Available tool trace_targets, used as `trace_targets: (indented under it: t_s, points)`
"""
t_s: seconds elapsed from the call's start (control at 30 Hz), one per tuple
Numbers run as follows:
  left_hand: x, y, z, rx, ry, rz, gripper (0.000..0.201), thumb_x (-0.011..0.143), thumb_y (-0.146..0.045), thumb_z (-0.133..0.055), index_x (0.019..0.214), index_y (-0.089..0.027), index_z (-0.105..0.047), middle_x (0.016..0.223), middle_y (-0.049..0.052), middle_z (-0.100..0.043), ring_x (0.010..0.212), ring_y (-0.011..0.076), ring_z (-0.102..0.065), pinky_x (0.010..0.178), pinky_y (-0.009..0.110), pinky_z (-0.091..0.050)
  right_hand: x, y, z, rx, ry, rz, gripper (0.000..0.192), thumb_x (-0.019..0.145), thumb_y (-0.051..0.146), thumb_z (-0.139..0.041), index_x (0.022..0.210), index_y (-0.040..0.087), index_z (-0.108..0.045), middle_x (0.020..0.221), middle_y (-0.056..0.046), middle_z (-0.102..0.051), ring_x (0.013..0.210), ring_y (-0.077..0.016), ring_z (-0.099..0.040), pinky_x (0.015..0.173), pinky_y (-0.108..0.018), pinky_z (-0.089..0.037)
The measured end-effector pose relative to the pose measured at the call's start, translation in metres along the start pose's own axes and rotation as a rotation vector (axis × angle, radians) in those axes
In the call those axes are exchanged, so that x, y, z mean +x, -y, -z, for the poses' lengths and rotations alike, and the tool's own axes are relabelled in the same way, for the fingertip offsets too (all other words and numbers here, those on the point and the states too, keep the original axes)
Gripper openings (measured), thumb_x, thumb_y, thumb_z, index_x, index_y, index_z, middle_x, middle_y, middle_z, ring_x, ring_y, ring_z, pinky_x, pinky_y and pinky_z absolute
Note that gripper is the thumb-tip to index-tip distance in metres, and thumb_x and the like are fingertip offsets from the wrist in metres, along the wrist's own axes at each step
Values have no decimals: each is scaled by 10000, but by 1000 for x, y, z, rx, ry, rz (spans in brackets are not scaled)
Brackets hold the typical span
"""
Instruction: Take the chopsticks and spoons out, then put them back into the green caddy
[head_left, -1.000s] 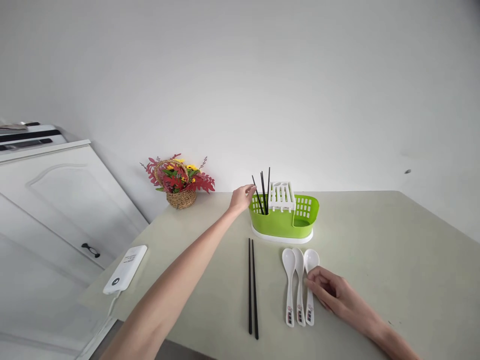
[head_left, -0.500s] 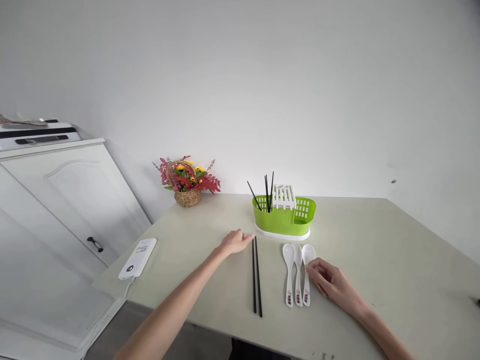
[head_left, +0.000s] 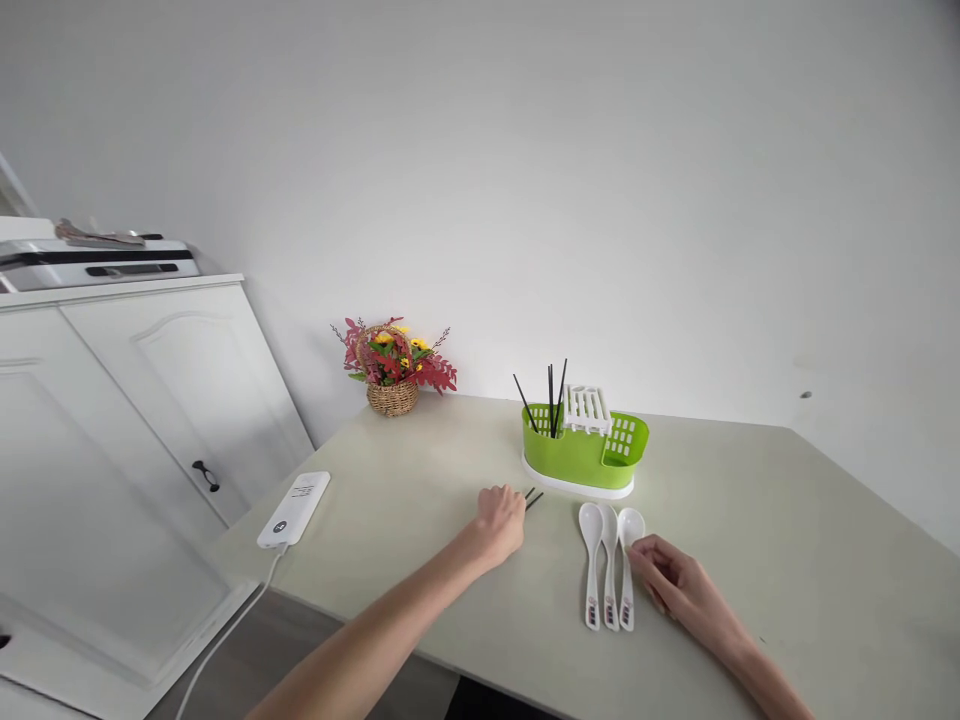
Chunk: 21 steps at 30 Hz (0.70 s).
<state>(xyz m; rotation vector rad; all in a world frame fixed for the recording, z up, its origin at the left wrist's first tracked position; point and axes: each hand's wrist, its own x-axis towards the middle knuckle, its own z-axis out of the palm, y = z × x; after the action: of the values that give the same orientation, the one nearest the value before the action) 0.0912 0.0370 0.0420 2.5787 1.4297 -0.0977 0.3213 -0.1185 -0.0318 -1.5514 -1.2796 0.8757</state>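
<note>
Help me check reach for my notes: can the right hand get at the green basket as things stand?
Probably yes. The right hand is at the rightmost spoon; the green basket stands just beyond, and nothing tall seems to block the way.

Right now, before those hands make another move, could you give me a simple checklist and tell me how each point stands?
1. Left hand closed over the loose black chopsticks: ok; two tips stick out past the knuckles.
2. Firm grip on them: cannot tell; the hand hides most of their length.
3. Green basket upright on the table: ok.
4. Standing chopsticks inside the basket: ok; they lean different ways in its left end.
5. White spoons lined up: ok; three lie side by side, bowls towards the basket.
6. Right hand well away from the spoons: not ok; its fingertips are at the right-most one.
</note>
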Motion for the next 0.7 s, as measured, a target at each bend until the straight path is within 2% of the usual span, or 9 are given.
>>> trace_targets:
  t_s: [0.1,0.17,0.3,0.37,0.4,0.47,0.53,0.6,0.7]
  points:
    - [0,17,10,-88,-68,41,127,694,-110,-751,792,-190,-743,972,203,-747,1057,379,-707,919,457,-512,-1,-1,0,-6,-7,7,513,907,720,-533,859,215,-608,550,66,-407,540,-120,-381,544,-279,-349]
    - [3,34,25,-183,-132,66,78,689,-172,-789,691,-198,-716,858,177,-747,1009,379,-723,890,445,-522,0,-2,0,-5,-8,17,518,909,721,-528,851,213,-609,548,63,-413,536,-120,-383,537,-278,-351]
    - [18,73,79,-443,-313,65,223,673,-295,-856,585,-210,-670,640,79,-710,869,326,-756,837,387,-558,2,-5,0,1,1,30,520,903,722,-535,838,212,-614,543,56,-433,533,-121,-390,527,-275,-359]
    - [29,86,109,-603,-425,36,262,703,-360,-856,605,-196,-678,642,59,-723,806,294,-762,818,372,-586,3,-6,0,1,1,29,507,905,710,-546,848,212,-617,541,57,-436,538,-122,-392,533,-274,-359]
    - [36,89,122,-692,-486,20,259,739,-399,-837,668,-189,-704,712,61,-756,799,274,-766,807,362,-602,3,-6,0,2,2,29,499,910,702,-546,857,212,-617,542,59,-436,543,-123,-393,538,-274,-357]
    - [50,90,142,-874,-618,-8,282,828,-448,-775,852,-170,-732,906,88,-800,840,237,-775,809,341,-627,3,-7,0,7,7,28,489,926,690,-532,868,211,-611,545,62,-433,546,-122,-390,546,-276,-352]
    - [65,83,150,-1034,-723,-24,323,884,-447,-740,988,-143,-715,1041,130,-796,879,216,-779,836,334,-641,3,-8,0,7,12,32,482,937,682,-522,871,212,-606,553,64,-432,547,-122,-389,553,-278,-355]
    - [79,72,150,-1152,-784,-26,338,890,-422,-755,1030,-119,-701,1065,159,-791,882,212,-783,859,346,-648,4,-8,1,6,8,40,481,938,682,-520,869,213,-605,561,64,-433,548,-122,-393,561,-279,-365]
    - [100,54,141,-1244,-804,-15,331,848,-378,-811,1011,-108,-711,1015,160,-798,844,215,-788,850,368,-660,5,-10,1,11,15,45,486,940,686,-514,877,212,-604,564,65,-443,543,-122,-397,566,-282,-373]
